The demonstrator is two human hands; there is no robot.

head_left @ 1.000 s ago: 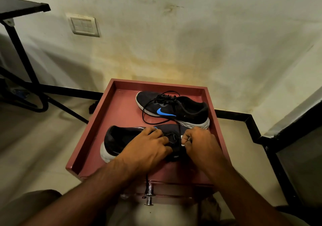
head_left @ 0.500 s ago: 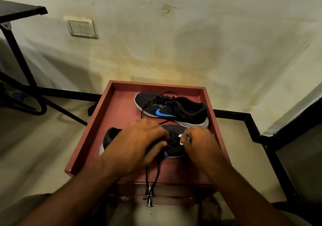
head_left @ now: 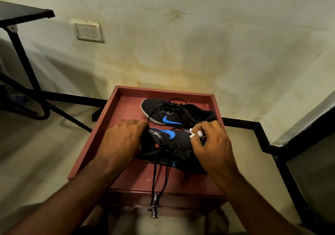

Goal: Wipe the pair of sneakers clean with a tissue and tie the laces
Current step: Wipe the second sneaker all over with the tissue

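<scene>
Near sneaker [head_left: 168, 144] lay in the red tray [head_left: 101, 131], now tipped up from half a second earlier, swoosh side showing, laces [head_left: 159, 176] hanging over the tray's front. Left hand [head_left: 121, 140] gripped its heel end. Right hand [head_left: 212, 146] pinched the tissue [head_left: 194, 133] against its toe end. Far sneaker [head_left: 178, 114] sat behind, untied. Wiping likely moving to this side.

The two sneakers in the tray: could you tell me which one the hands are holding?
The near sneaker, gripped by the left hand while the right hand pinches a tissue against it. The far sneaker lies untouched.
</scene>
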